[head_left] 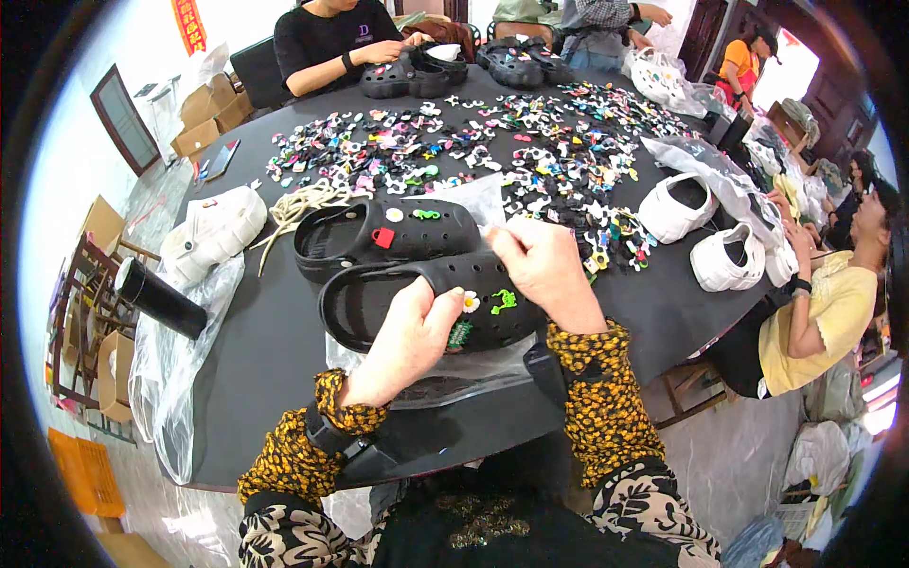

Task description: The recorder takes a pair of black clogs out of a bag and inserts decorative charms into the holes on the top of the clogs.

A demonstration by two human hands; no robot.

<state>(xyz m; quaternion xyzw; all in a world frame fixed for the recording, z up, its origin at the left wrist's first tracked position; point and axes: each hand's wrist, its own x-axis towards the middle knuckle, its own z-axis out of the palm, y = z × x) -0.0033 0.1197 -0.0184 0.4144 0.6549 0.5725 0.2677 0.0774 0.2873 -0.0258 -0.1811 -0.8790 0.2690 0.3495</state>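
L hand (409, 333) gripped near black clog (426, 301) at its side, thumb by daisy charm (470, 301); R hand (546, 268) pinched on clog's toe top, next to green charm (503, 302). Clog lay on clear plastic bag (473, 374) at near edge of black table (265, 360). 2nd black clog (383, 235) just behind, touching. Loose charms pile (530, 151) further back; white clogs (705, 232) to R.

Bare bench (270, 364) left of the hands, toward the near edge: open passage. Ahead, second black clog (383, 234) blocks the straight reach. Beyond it, scattered charms (530, 151) cover mid-bench. Left: white shoe (216, 230), cord bundle (301, 204), black cylinder (159, 298) at the edge. Right: two white clogs (705, 232), plastic bags (705, 170).
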